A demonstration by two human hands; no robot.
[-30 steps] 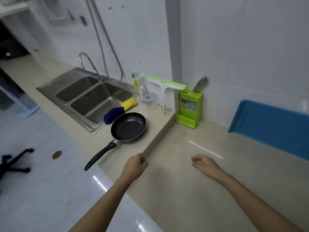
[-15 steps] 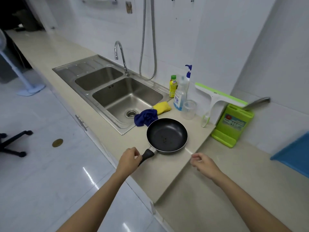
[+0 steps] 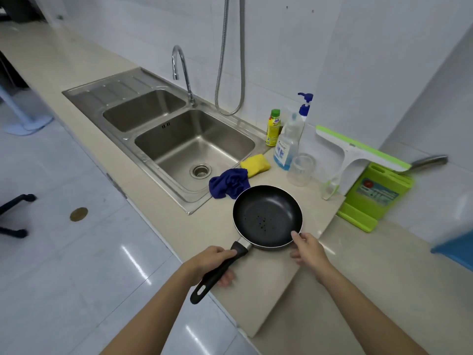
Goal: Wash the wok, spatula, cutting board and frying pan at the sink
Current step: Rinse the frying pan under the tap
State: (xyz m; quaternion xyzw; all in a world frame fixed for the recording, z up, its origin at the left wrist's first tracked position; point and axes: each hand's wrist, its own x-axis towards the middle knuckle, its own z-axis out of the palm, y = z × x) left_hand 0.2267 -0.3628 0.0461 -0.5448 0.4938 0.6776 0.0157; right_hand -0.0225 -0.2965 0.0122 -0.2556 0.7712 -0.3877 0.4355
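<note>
A black frying pan (image 3: pixel 266 216) with dark specks inside sits on the beige counter just right of the steel double sink (image 3: pixel 179 147). My left hand (image 3: pixel 212 262) grips its black handle near the pan body. My right hand (image 3: pixel 308 248) touches the pan's near right rim with its fingers. Beside the sink's right edge lie a blue cloth (image 3: pixel 229 183) and a yellow sponge (image 3: pixel 255 165). A curved faucet (image 3: pixel 180 70) stands behind the basins. No wok, spatula or cutting board is in view.
Behind the pan stand a yellow bottle (image 3: pixel 273 127), a pump bottle (image 3: pixel 290 144), a clear cup (image 3: pixel 300 170), a green-and-white squeegee (image 3: pixel 358 155) and a green knife block (image 3: pixel 376 196). A blue tray (image 3: pixel 455 249) sits at far right. The counter steps down by my right hand.
My view swung toward the sink. My left hand reached and took hold of the pan handle, and my right hand came forward to the pan's rim.
</note>
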